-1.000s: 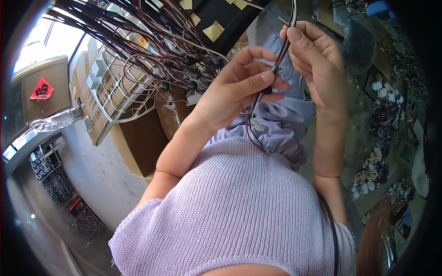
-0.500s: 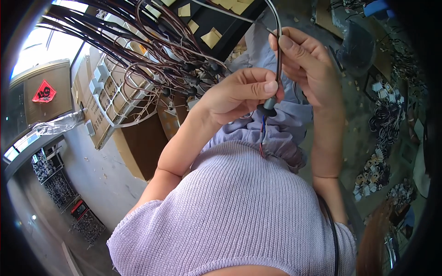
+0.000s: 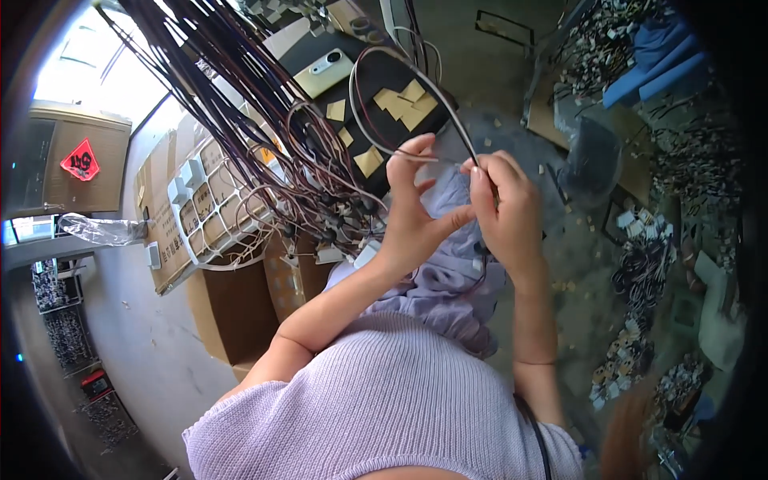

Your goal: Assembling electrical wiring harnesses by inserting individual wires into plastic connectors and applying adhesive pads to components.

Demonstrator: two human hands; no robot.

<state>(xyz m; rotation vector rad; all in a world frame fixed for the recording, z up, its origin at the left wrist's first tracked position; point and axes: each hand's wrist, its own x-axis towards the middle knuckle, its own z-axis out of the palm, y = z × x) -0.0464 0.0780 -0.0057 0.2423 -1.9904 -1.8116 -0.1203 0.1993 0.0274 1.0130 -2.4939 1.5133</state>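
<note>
My left hand (image 3: 416,204) and my right hand (image 3: 504,212) meet in front of my chest, both pinching one thin dark cable (image 3: 400,88). The cable loops up and away over a black board with yellowish tape squares (image 3: 392,100). The left thumb and fingers hold the wire near its light stretch, and the right fingers grip it just beside them. The cable's lower end hangs down past my right palm toward my lilac skirt (image 3: 448,288).
A thick bundle of dark wires with small connectors (image 3: 264,120) hangs at the upper left above cardboard boxes (image 3: 208,232). A white phone (image 3: 324,68) lies on the board. Piles of small parts (image 3: 640,264) and a blue cloth (image 3: 652,68) cover the floor at the right.
Both hands have shifted right and lower in the picture while keeping hold of the cable. The cable now forms a wide loop above them instead of running straight up.
</note>
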